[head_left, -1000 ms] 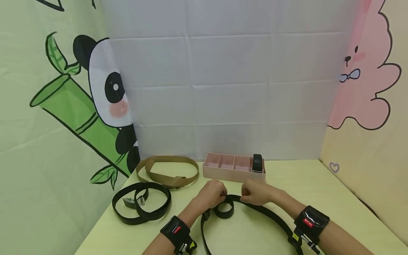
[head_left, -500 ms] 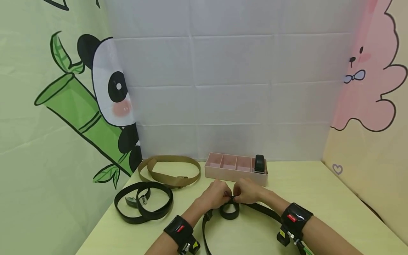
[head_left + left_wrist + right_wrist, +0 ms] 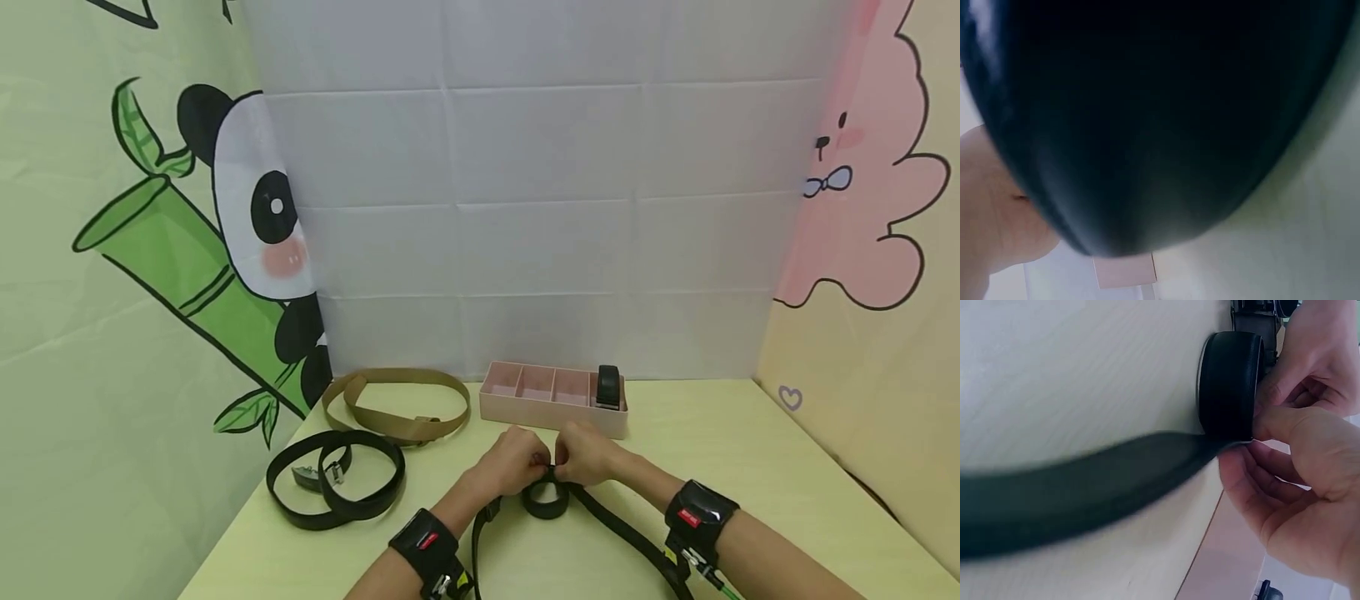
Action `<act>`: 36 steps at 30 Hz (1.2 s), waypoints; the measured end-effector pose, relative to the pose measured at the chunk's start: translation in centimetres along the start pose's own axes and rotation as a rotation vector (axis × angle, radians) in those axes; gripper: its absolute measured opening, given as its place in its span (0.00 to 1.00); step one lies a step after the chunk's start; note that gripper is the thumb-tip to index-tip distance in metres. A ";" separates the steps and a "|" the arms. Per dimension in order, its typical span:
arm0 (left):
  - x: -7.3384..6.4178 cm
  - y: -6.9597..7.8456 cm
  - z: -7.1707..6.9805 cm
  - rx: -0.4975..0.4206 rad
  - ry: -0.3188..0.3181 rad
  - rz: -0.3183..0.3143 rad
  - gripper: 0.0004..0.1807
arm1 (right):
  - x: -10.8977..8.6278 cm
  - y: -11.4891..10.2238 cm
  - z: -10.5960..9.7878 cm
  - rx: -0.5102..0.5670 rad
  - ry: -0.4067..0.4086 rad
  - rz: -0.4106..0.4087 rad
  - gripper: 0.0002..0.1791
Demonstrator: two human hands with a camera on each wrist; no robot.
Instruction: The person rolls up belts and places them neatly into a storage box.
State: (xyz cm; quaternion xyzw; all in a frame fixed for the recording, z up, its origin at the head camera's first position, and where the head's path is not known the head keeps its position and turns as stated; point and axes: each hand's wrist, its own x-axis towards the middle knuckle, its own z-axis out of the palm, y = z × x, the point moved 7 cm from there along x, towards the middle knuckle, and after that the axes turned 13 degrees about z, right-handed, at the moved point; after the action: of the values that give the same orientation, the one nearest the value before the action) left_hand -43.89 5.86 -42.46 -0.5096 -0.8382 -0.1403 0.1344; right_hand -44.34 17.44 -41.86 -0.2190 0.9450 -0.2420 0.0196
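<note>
A black belt (image 3: 543, 512) is rolled into a small ring at its middle, between my hands. Its tails hang toward me on both sides in the head view. My left hand (image 3: 517, 458) grips the ring's top from the left, beside a buckle (image 3: 1257, 325). From the right, my right hand (image 3: 588, 454) pinches the strap between thumb and fingers where it leaves the ring, as the right wrist view shows. The fingertips of both hands nearly meet there. Blurred black strap (image 3: 1147, 156) hides most of the left wrist view.
A pink divided box (image 3: 536, 410) stands behind the hands, with a rolled black belt (image 3: 608, 387) in its right compartment. To the left on the table lie a loosely coiled black belt (image 3: 311, 522) with a silver buckle and a tan belt (image 3: 412, 430).
My right hand has moved left along the strap, from apart to right beside my left hand at the ring's top. The left hand stays at the ring.
</note>
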 end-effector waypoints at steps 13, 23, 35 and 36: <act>-1.9 0.4 -1.3 -0.003 -0.066 -0.062 0.05 | -0.8 -0.3 0.2 -0.037 0.055 -0.007 0.15; -9.7 1.9 -4.7 -0.151 -0.130 -0.407 0.22 | -2.4 0.0 -0.5 -0.121 0.070 -0.032 0.23; -9.7 -0.1 -4.3 -0.121 -0.055 -0.378 0.23 | -4.5 0.6 -1.4 -0.089 0.058 -0.051 0.17; -9.1 -0.6 -4.3 -0.106 -0.042 -0.364 0.25 | -4.7 0.6 -1.4 -0.085 0.054 -0.048 0.16</act>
State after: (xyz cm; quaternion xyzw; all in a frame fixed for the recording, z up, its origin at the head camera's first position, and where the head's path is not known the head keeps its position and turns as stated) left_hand -40.01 -3.43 -41.93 -0.3590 -0.9106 -0.1954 0.0622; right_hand -40.53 20.47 -41.23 -0.2359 0.9490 -0.2079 -0.0209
